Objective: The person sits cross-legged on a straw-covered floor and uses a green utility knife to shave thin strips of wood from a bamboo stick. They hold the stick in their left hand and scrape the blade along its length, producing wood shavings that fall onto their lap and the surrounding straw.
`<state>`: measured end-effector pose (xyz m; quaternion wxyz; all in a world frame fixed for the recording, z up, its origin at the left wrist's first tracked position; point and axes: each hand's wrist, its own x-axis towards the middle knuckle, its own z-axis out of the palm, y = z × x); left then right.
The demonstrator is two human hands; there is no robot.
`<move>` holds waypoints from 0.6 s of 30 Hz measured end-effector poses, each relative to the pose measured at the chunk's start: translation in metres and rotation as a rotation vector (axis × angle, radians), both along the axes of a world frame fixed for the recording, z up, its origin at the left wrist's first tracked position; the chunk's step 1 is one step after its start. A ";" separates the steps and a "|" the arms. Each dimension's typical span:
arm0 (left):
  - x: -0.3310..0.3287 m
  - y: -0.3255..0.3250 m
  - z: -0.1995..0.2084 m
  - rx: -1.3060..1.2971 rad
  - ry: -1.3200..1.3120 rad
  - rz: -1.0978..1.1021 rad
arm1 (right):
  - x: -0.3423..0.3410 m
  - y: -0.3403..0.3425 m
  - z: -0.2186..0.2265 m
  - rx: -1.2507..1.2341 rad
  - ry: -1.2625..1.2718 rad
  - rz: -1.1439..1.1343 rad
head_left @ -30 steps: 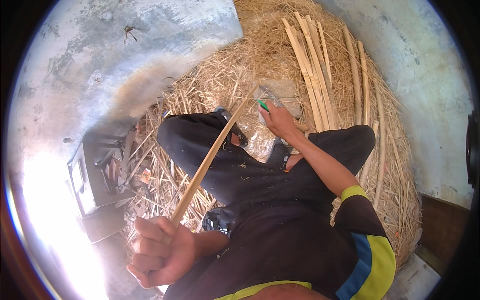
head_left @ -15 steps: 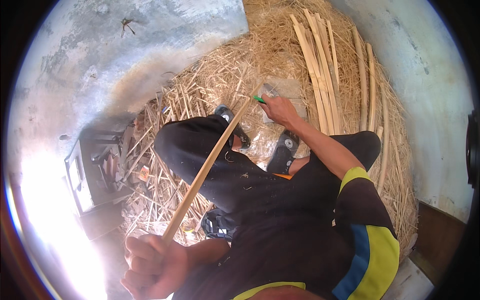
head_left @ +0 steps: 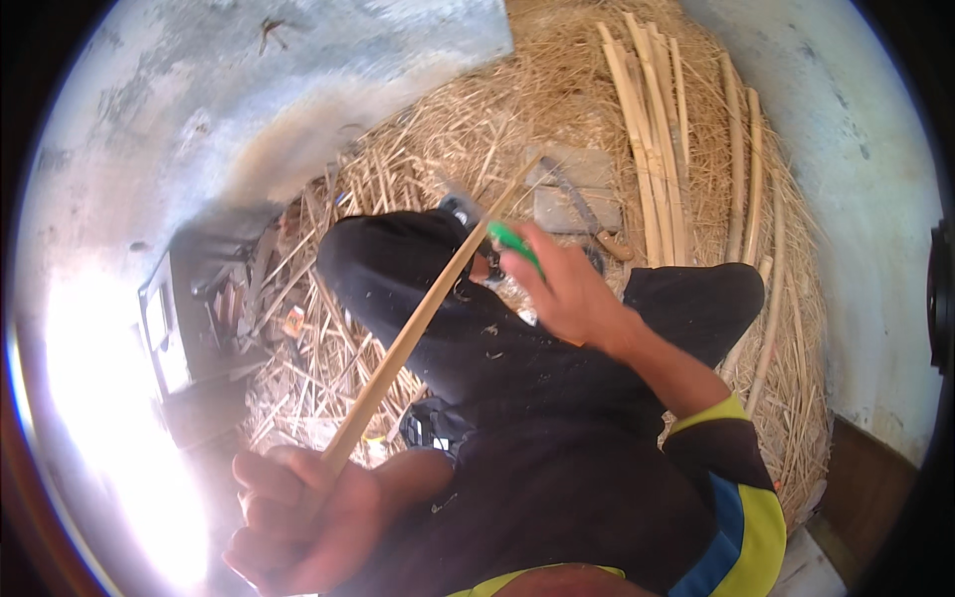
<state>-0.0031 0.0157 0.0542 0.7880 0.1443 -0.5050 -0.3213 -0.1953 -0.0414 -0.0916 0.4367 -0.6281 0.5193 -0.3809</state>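
Observation:
A long, pale bamboo strip (head_left: 406,341) slants from the lower left up toward the far middle, across my lap. My left hand (head_left: 298,522) is closed in a fist around its near end, at the lower left. In my right hand (head_left: 575,292) is a knife with a green handle (head_left: 514,241), gripped against the strip's upper half. Its blade is blurred by motion, so I cannot tell exactly how it meets the strip. My dark trousers (head_left: 497,338) lie beneath the strip.
A long blade with a wooden handle (head_left: 613,245) lies by flat grey blocks (head_left: 567,211) ahead. Several split bamboo strips (head_left: 652,149) and round poles (head_left: 753,179) rest on shavings (head_left: 557,70) to the right. Walls (head_left: 328,60) stand around; a dark frame (head_left: 184,328) is at left.
My right hand and the knife have come nearer to me, down along the strip. My left hand keeps its hold. The wooden-handled blade on the blocks now shows more fully.

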 end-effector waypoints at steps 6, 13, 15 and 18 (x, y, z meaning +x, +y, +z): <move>-0.007 0.019 -0.004 -0.049 -0.121 -0.028 | 0.029 0.078 0.073 -0.274 -0.047 0.256; -0.015 0.029 -0.010 0.016 -0.005 0.143 | 0.038 0.092 0.062 -0.370 0.255 0.155; -0.012 0.032 -0.010 0.027 -0.035 0.095 | 0.044 0.093 0.059 -0.404 0.273 0.123; -0.006 0.031 -0.009 0.032 -0.039 0.028 | 0.048 0.096 0.062 -0.417 0.339 0.084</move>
